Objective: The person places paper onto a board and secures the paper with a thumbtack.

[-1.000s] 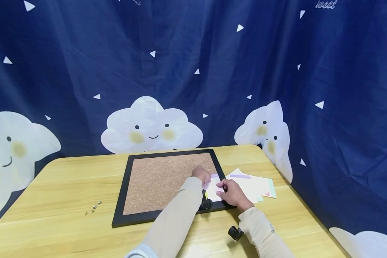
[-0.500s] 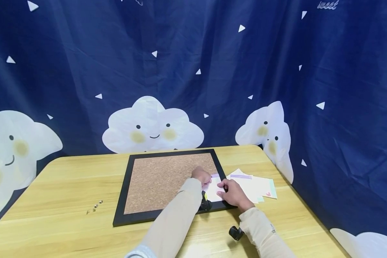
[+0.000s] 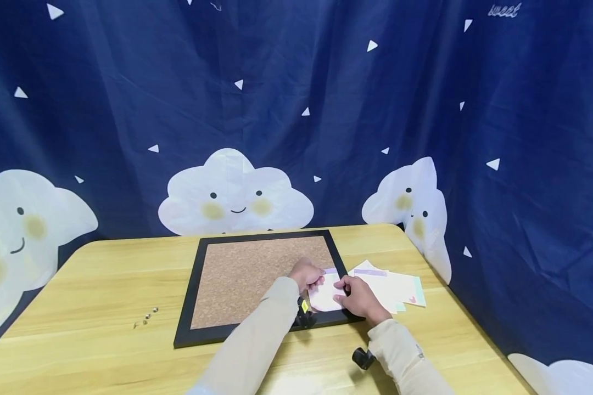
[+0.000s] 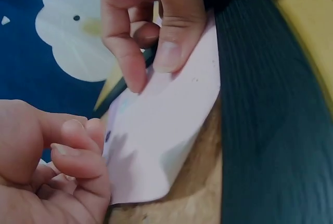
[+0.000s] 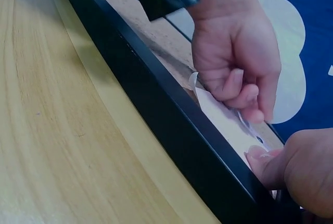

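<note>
A pale pink paper card (image 3: 323,300) with a purple top strip lies over the lower right corner of a black-framed cork board (image 3: 257,277). Its lower left corner curls up from the cork in the left wrist view. My left hand (image 3: 307,274) is at the card's left edge near the top, fingers curled; nothing shows between them. A small dark spot, too blurred to identify, sits on the purple strip beside it. My right hand (image 3: 359,298) reaches over the frame's right side, its thumb and index finger apart and pressing the card's face.
More paper sheets (image 3: 387,285) lie fanned out right of the frame. Several small metallic pins (image 3: 148,316) are on the wooden table (image 3: 94,351) at left. A dark blue curtain (image 3: 277,82) with white clouds stands behind the table. A wrist camera (image 3: 303,317) hangs over the frame's lower bar.
My left hand has drawn back a little to the left, baring more of the card's left side and its lower left corner. The right hand stays in place on the card.
</note>
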### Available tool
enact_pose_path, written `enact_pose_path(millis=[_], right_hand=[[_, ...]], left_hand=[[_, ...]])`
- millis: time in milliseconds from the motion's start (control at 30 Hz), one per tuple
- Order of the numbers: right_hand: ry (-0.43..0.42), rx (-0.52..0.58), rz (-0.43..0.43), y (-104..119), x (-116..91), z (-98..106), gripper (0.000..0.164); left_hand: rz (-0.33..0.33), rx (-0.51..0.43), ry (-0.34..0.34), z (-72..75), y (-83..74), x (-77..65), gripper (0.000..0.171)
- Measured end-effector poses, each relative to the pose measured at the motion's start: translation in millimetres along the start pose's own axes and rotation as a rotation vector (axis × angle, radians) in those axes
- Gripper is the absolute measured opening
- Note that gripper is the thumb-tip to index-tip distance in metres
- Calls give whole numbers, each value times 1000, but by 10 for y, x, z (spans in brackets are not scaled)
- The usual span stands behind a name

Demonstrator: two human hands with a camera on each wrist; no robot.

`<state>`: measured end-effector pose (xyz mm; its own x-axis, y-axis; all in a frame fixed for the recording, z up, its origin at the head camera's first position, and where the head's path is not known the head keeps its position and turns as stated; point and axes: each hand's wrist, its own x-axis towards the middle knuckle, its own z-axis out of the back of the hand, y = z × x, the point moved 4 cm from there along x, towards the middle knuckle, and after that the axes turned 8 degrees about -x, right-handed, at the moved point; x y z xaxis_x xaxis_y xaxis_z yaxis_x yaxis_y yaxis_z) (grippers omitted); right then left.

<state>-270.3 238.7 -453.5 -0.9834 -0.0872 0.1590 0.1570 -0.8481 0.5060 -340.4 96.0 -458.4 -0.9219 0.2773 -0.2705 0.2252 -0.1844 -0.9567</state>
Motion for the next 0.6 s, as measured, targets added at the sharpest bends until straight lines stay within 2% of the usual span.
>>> enact_pose_path(millis=[300, 500, 600], right_hand=[[31, 6, -35, -26, 19, -21, 17], [44, 5, -42, -39, 27, -25, 17], [40, 6, -39, -47, 30, -24, 17]], left_hand=[[-95, 19, 60, 102, -172, -224, 20], [-135, -93, 168, 228, -247, -396, 25], [-160, -123, 186, 304, -295, -510, 26]])
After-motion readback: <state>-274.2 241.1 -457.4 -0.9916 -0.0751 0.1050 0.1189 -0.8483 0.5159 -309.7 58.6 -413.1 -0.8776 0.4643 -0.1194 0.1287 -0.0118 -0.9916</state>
